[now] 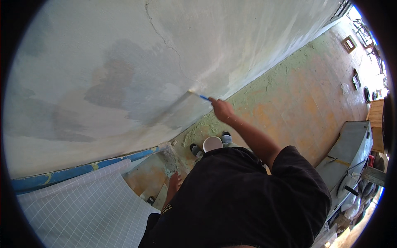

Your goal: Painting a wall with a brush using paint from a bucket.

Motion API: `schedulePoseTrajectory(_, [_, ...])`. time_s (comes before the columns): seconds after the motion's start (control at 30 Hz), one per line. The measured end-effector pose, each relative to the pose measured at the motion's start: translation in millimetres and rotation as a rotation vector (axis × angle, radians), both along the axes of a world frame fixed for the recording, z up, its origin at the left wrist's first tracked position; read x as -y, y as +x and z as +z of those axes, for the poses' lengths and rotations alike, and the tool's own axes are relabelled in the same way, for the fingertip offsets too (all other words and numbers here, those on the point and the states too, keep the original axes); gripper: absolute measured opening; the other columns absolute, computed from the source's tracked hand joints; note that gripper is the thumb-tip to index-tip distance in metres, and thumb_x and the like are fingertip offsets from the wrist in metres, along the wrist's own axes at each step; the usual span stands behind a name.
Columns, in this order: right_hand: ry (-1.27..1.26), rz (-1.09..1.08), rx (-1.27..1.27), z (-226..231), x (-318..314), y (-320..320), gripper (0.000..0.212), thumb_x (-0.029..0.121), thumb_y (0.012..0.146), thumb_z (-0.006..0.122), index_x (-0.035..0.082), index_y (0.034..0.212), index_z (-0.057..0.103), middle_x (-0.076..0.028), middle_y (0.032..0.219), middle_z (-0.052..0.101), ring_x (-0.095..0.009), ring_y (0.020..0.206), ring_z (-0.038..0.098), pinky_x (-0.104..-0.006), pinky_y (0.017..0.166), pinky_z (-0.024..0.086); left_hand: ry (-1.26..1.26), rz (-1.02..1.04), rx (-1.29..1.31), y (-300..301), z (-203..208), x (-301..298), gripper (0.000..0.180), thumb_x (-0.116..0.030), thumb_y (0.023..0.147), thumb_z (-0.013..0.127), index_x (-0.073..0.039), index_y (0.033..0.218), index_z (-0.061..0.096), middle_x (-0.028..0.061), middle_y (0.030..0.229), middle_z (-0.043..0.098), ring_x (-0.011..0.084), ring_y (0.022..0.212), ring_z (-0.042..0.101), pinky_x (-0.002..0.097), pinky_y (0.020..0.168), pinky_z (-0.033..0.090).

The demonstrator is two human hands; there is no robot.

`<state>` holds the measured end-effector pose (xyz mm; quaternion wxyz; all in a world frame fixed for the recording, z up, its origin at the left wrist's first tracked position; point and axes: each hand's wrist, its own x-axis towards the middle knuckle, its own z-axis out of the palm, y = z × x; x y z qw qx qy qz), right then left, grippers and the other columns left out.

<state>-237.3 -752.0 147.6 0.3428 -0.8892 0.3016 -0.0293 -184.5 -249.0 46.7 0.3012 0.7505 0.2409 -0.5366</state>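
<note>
My right hand (pixel 222 110) is closed round the blue handle of a paintbrush (pixel 202 97). Its pale bristle end meets the wall (pixel 165 74), just below a long thin crack, as far as I can tell. Darker, damp-looking patches spread over the wall to the left of the brush. Low at my left side hangs my left hand (pixel 175 180), holding nothing, fingers loosely apart. Between my feet stands a white bucket (pixel 212 144) with something pale inside.
A white grid-patterned sheet (pixel 91 202) lies at the lower left, beside a blue ledge (pixel 74 169) along the wall. Greenish debris (pixel 198 130) litters the floor at the wall's foot. A grey metal cabinet (pixel 347 142) stands at the right; a wooden frame (pixel 348 44) lies farther off.
</note>
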Motion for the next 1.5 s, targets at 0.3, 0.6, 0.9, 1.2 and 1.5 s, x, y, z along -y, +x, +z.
schedulePoseTrajectory(0.3, [-0.246, -0.549, 0.337, 77.9, 120.0, -40.4, 0.032, 0.022, 0.096, 0.049, 0.015, 0.126, 0.055, -0.017, 0.103, 0.064, -0.036, 0.093, 0.062, -0.0427, 0.078, 0.05, -0.015, 0.151, 0.02, -18.5, 23.5, 23.9, 0.059, -0.047, 0.095, 0.048, -0.012, 0.14, 0.034, 0.0102, 0.134, 0.047, 0.0301, 0.121, 0.045, 0.0499, 0.099, 0.034])
schedulePoseTrajectory(0.6, [0.127, -0.121, 0.013, -5.6, -9.0, 5.1, 0.044, 0.02, 0.094, 0.047, 0.019, 0.138, 0.041, -0.024, 0.101, 0.062, -0.042, 0.091, 0.061, -0.0512, 0.077, 0.047, -0.319, 0.401, -0.272, -5.8, -94.4, -57.5, 0.059, -0.047, 0.096, 0.046, -0.012, 0.141, 0.033, 0.0089, 0.134, 0.047, 0.0282, 0.121, 0.046, 0.0499, 0.097, 0.034])
schedulePoseTrajectory(0.9, [-0.381, -0.538, 0.426, 120.7, 125.1, -47.7, 0.034, 0.023, 0.095, 0.049, 0.016, 0.129, 0.052, -0.015, 0.099, 0.062, -0.035, 0.09, 0.062, -0.0435, 0.077, 0.049, 0.083, -0.498, 0.186, -5.6, 8.3, 7.0, 0.06, -0.049, 0.095, 0.047, -0.013, 0.141, 0.035, 0.0091, 0.134, 0.048, 0.029, 0.121, 0.047, 0.0501, 0.097, 0.034])
schedulePoseTrajectory(1.2, [0.16, -0.53, 0.481, 31.4, 71.4, 13.4, 0.028, 0.03, 0.098, 0.041, 0.005, 0.108, 0.051, -0.027, 0.091, 0.06, -0.047, 0.088, 0.057, -0.0518, 0.073, 0.044, -0.127, 0.282, -0.042, -0.9, -55.2, -49.4, 0.056, -0.047, 0.096, 0.046, -0.014, 0.14, 0.036, 0.0103, 0.135, 0.045, 0.0312, 0.124, 0.043, 0.0517, 0.101, 0.031])
schedulePoseTrajectory(1.5, [0.188, -0.292, 0.194, -52.0, 67.8, -9.7, 0.033, 0.033, 0.094, 0.051, 0.001, 0.086, 0.053, -0.02, 0.076, 0.063, -0.038, 0.068, 0.063, -0.0465, 0.059, 0.046, 0.01, 0.013, 0.057, -14.1, 21.9, 18.6, 0.059, -0.047, 0.096, 0.046, -0.012, 0.142, 0.034, 0.0103, 0.136, 0.045, 0.0312, 0.124, 0.044, 0.0521, 0.1, 0.032])
